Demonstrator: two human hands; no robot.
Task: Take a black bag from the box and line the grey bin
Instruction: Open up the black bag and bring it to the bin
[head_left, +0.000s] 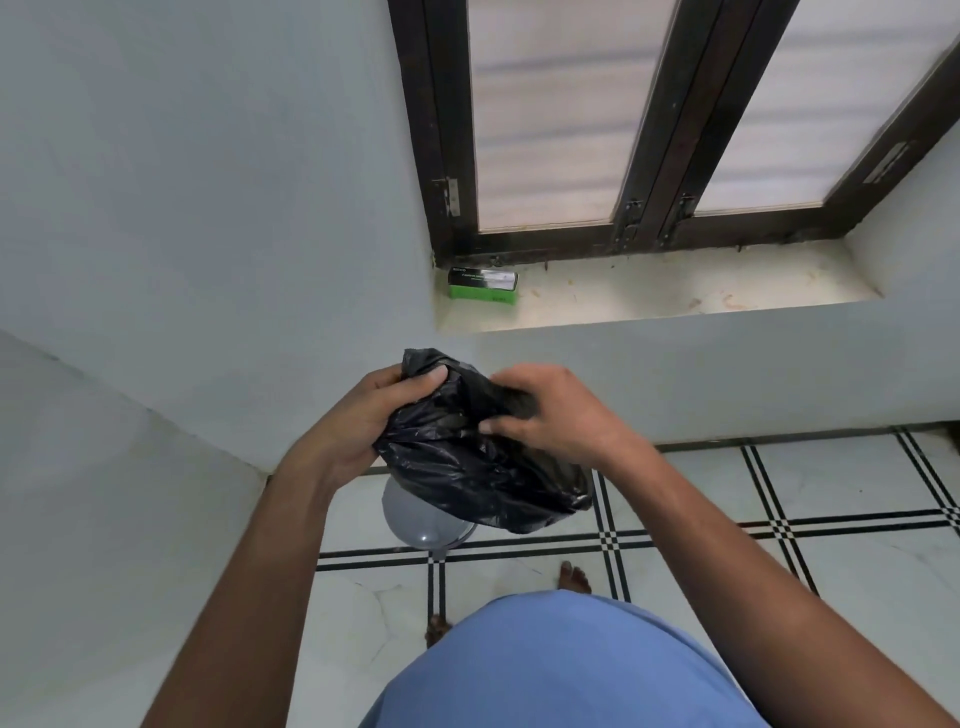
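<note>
Both hands grasp the crumpled black bag (478, 447) above the grey bin (421, 525), left hand (363, 415) pinching its top edge, right hand (550, 410) gripping the other side (apparently to work its mouth open), with the green box (482, 286) on the windowsill (675, 291).

1 black bag (483, 457) is held by 2 hands, the left hand (358, 421) and the right hand (556, 410). 1 grey bin (421, 519), 1 green box (483, 285) and 2 bare feet (574, 577) are seen.

The black bag (483, 457) hangs over the grey bin (423, 519), seemingly covering its mouth.
</note>
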